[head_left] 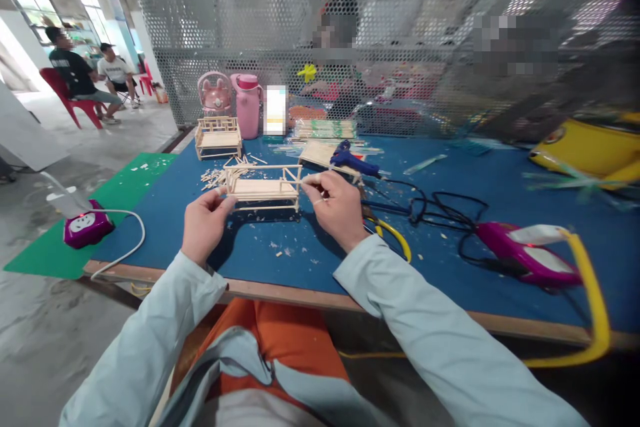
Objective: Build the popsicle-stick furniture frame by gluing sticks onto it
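Note:
A miniature bench [265, 188] of thin wooden sticks, with a slatted seat and a top rail, is between my hands just above the blue tabletop. My left hand [206, 220] grips its left end between thumb and fingers. At the other end my right hand [337, 203] is closed in a pinch beside the corner post, on what looks like a small wooden stick by the armrest; the fingertips partly hide it. Loose wooden sticks [213, 177] lie in a pile behind the bench. A similar miniature bench [219, 138] stands farther back on the left.
A blue glue gun [353, 159] rests behind my right hand, its black cord running right. Yellow-handled pliers [397, 233] lie beside my right wrist. Purple power sockets [530, 257] sit on the right and left. A pink bottle [247, 107] stands before the perforated metal screen [280, 27].

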Motion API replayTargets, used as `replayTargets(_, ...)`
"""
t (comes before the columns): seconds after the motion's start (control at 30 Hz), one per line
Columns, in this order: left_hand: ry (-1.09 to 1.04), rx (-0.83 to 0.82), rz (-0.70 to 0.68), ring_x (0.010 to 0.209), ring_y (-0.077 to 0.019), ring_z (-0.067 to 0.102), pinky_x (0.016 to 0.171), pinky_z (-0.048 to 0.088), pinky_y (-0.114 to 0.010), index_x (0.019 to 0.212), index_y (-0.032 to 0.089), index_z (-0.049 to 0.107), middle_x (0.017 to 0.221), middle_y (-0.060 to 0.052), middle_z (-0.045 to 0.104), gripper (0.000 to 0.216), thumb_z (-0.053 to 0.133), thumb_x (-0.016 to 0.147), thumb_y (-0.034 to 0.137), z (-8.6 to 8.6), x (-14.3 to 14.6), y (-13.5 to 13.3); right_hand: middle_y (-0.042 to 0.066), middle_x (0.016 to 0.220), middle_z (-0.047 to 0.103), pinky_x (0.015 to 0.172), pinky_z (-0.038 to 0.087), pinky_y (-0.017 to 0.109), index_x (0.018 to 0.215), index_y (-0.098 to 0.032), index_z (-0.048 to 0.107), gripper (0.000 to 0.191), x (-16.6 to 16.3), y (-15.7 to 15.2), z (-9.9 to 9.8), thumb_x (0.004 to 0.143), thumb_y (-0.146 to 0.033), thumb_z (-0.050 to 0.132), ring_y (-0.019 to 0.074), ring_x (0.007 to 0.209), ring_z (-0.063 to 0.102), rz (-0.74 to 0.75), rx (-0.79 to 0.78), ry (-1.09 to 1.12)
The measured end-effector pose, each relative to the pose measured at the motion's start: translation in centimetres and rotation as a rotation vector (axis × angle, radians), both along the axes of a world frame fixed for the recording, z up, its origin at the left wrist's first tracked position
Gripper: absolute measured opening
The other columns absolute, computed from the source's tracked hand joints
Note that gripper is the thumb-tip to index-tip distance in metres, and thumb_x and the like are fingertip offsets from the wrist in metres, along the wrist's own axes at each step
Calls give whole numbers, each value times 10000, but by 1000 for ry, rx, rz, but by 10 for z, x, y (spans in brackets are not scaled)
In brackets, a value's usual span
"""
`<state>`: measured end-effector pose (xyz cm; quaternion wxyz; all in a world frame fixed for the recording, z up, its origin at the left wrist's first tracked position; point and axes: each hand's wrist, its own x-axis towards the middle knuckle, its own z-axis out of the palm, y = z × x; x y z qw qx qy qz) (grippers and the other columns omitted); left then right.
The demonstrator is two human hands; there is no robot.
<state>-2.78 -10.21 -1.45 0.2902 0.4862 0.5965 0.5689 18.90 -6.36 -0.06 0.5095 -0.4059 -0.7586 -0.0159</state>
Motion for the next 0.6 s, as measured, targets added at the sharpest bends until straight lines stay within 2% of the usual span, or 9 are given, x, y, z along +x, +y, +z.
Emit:
replayTargets(0.37, 19, 10, -43, 480, -68, 428, 473, 348, -192, 990, 112, 679, 622, 3, 627, 402, 644, 675, 359, -3, 1, -3, 26, 767, 622, 663, 426, 263, 766, -197, 613, 125, 2, -1, 0, 836, -230, 516, 153, 732, 568, 3, -35, -22)
replayTargets(0.6, 243, -33, -51, 620, -136, 573, 608, 425, -242, 1001, 129, 647, 728, -43, 680, 341, 601, 706, 295, -11, -2, 4, 18, 746, 614, 665, 412, 263, 745, -197, 600, 96, 10, -17, 2, 810, -205, 529, 157, 720, 562, -25, -187, -88)
